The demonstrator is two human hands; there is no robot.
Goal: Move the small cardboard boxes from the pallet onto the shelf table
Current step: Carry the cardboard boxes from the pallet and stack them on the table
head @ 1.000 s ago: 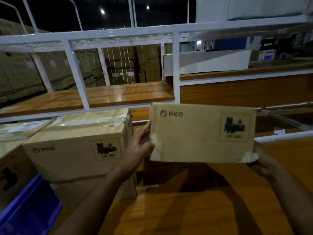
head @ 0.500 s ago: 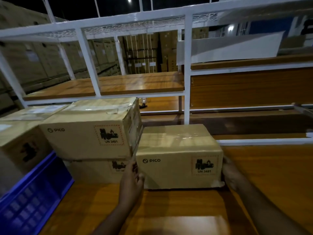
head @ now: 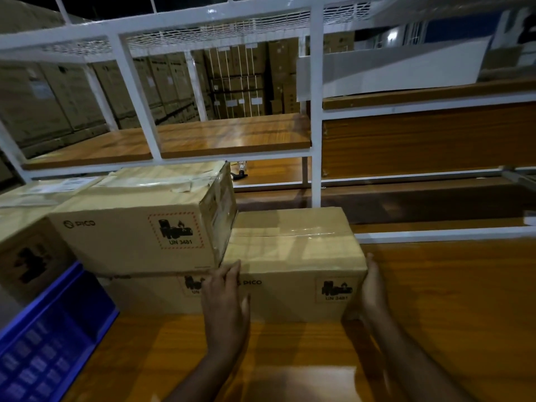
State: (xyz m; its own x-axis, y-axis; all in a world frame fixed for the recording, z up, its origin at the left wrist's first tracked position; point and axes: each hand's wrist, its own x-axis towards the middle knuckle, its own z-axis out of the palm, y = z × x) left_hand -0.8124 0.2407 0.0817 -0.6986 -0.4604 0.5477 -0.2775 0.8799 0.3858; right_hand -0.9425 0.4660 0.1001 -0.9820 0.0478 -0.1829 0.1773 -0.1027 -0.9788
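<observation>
Between the hands sits a box [head: 293, 256] of matt brown cardboard, its top seam sealed with glossy clear tape [head: 293, 232] that catches the light. Left of the left hand [head: 224, 303], a stacked box [head: 139, 224] is the same dull cardboard, with wrinkled shiny tape across its lid. Under both hands the surface [head: 435, 300] is orange wood-grain laminate, smooth and reflective. Beyond the hands, the frame [head: 316, 111] looks like white painted metal with a wire mesh top. Far left of the left hand, a bin [head: 58, 329] is blue plastic.
</observation>
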